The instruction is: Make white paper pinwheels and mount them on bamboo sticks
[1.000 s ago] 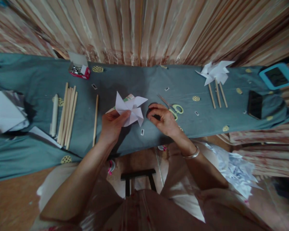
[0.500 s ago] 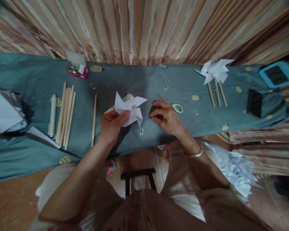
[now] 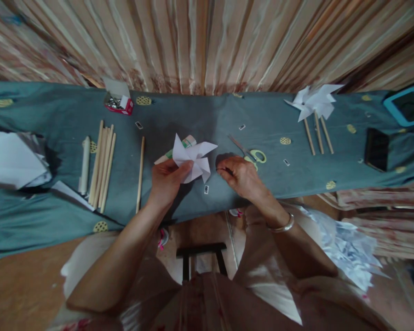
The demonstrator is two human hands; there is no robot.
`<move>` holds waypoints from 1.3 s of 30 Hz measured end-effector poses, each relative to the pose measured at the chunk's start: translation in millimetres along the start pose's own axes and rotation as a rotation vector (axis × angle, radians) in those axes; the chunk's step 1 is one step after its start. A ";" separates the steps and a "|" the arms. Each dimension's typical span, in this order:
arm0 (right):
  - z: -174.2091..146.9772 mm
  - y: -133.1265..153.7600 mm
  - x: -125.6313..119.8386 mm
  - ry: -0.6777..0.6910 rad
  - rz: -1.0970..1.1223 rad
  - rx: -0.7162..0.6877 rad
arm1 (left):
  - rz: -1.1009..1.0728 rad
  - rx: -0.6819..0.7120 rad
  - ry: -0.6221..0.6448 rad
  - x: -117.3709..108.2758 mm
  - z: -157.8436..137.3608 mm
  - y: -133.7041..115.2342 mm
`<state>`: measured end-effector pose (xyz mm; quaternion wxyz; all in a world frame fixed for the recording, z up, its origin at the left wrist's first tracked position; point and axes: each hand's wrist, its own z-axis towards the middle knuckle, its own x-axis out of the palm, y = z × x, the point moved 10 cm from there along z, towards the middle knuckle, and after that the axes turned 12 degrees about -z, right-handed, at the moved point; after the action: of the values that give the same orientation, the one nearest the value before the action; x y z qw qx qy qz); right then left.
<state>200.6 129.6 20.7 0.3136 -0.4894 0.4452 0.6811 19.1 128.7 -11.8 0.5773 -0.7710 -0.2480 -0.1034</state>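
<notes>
A: Where was the pinwheel (image 3: 198, 162)?

B: Over the cloth (image 3: 207, 115), in the left hand (image 3: 165, 181); the thumb pressed on its white face near the middle, the fingers went behind; so that hand was pinching the paper, the points sticking out.

A: And the right hand (image 3: 244, 178)?

B: Near the pinwheel but apart from it; thumb and fingertips were pressed together; whether something tiny sat between them, I couldn't tell; a bracelet (image 3: 285, 227) circled the wrist.

A: What lay closest?

B: A green tube (image 3: 189, 141), partly hidden by the pinwheel and the left hand; the scissors (image 3: 249, 153), just beyond the right hand; a loose stick (image 3: 140, 174), left of the left hand.

A: Farther left?

B: A row of sticks (image 3: 102, 165), side by side; a pale tube (image 3: 85, 165) beside them; then the paper stack (image 3: 10, 158); near the far edge the red box (image 3: 127, 107) stood open, small metal pieces inside.

A: And to the right?

B: Other pinwheels (image 3: 310, 103), three sticks (image 3: 319, 133) showing from under them; a phone (image 3: 376, 149) past those; a blue-framed screen (image 3: 409, 106) at the end; the curtain (image 3: 179, 41) hung behind everything.
</notes>
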 end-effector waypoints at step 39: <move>18.0 28.2 -44.3 -0.139 0.493 0.057 | 0.097 -0.006 -0.036 19.0 -27.5 -26.0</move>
<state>183.7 135.0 73.3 0.1817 -0.3091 0.5475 0.7561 25.9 113.3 27.1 0.5747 -0.7857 -0.2203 -0.0623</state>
